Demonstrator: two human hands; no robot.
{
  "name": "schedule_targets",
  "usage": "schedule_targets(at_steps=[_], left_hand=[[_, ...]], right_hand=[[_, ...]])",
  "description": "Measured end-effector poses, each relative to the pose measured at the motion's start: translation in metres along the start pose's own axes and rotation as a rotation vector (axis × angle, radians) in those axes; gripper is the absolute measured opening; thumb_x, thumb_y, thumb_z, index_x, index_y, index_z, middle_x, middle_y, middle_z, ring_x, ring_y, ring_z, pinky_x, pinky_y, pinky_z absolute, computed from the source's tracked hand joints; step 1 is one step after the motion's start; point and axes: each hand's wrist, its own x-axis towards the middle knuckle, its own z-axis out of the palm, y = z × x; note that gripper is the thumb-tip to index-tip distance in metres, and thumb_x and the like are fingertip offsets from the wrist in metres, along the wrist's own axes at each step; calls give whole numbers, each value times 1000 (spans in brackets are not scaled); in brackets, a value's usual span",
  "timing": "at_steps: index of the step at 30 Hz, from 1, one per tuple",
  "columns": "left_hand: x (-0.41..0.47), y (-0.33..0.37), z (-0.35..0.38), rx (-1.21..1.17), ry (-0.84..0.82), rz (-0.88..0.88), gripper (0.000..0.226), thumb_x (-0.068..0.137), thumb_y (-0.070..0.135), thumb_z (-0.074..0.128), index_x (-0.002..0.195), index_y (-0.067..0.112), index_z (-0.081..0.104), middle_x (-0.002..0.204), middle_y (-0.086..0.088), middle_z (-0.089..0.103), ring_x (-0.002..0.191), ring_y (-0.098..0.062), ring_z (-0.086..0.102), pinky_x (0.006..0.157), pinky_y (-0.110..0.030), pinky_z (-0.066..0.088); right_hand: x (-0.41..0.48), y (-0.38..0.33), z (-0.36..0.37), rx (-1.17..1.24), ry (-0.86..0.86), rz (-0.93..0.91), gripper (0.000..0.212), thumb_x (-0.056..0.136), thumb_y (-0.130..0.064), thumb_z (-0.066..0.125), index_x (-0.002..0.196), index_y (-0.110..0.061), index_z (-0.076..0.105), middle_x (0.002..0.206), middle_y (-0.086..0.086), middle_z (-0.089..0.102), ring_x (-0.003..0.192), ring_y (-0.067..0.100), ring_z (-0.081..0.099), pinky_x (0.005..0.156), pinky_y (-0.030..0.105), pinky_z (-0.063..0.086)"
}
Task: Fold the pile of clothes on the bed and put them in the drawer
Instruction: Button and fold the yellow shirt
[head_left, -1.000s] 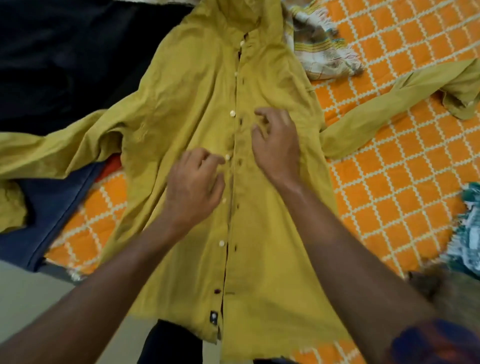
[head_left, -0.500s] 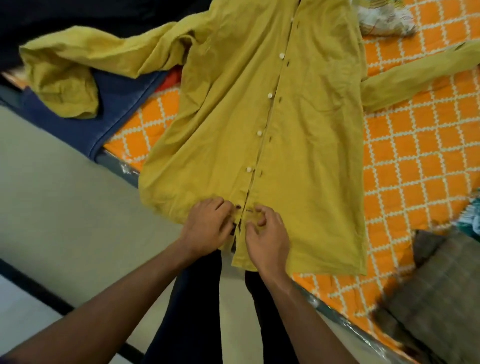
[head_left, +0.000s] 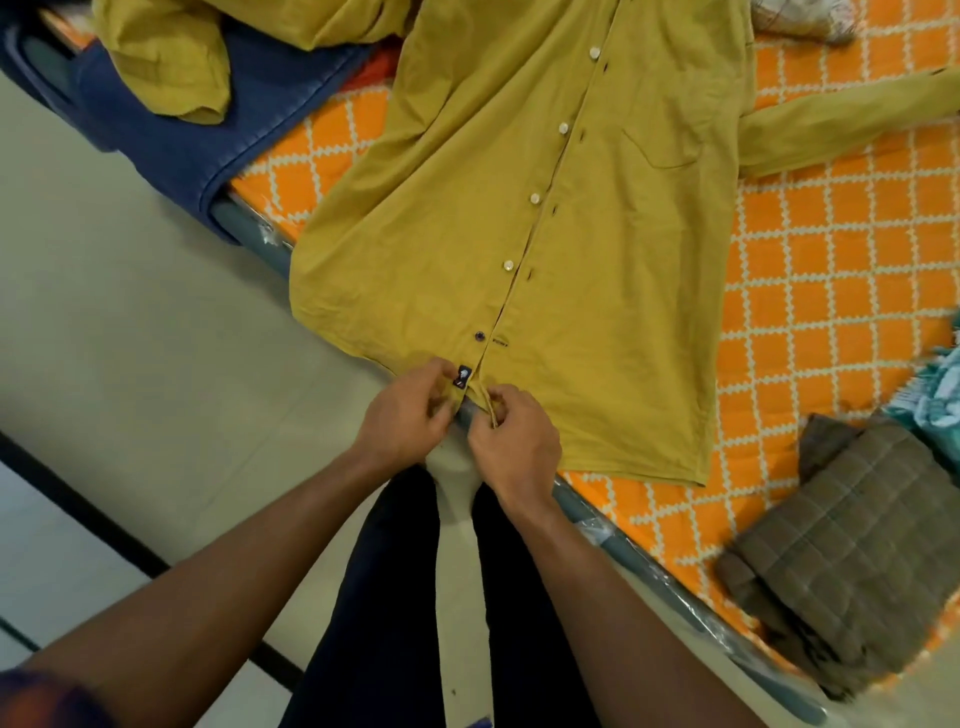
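Note:
A mustard-yellow button-up shirt (head_left: 597, 249) lies face up on the bed, its white buttons running up the front and its sleeves spread to both sides. Its hem hangs over the bed's front edge. My left hand (head_left: 405, 415) pinches the hem's left front panel beside a small dark label. My right hand (head_left: 514, 441) pinches the right panel's bottom corner, just across the placket. The two hands almost touch.
The orange and white patterned bedsheet (head_left: 831, 291) covers the bed, whose grey metal frame (head_left: 623, 551) runs diagonally. A folded brown checked garment (head_left: 852, 540) sits at the right. Blue jeans (head_left: 208, 135) lie at the left under one sleeve. A teal cloth (head_left: 940, 395) shows at the right edge.
My hands slid down the placket from the shirt's middle to its hem and now pinch it. The view dropped toward the bed's edge and my legs.

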Motion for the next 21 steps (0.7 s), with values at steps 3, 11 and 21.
schedule_targets(at_steps=[3, 11, 21], left_hand=[[4, 3, -10, -3, 71, 52, 18, 88, 25, 57, 104, 22, 67, 71, 9, 61, 68, -17, 57, 62, -36, 49], [55, 23, -26, 20, 101, 230, 26, 92, 11, 60, 115, 11, 72, 94, -2, 62, 83, -16, 60, 73, -31, 49], [99, 51, -33, 454, -196, 236, 20, 89, 6, 55, 96, 5, 73, 93, -14, 67, 87, -31, 64, 68, -37, 47]], right_hand=[[-2, 2, -1, -26, -28, -2, 37, 87, -47, 61, 119, -30, 66, 94, -7, 71, 88, 17, 66, 77, 35, 53], [24, -26, -4, -4, 171, -15, 49, 87, -44, 65, 131, -21, 62, 110, -1, 64, 103, 21, 62, 80, 35, 47], [55, -32, -12, -59, 207, -10, 17, 87, -20, 57, 86, -14, 73, 83, 5, 72, 77, 29, 64, 62, 33, 40]])
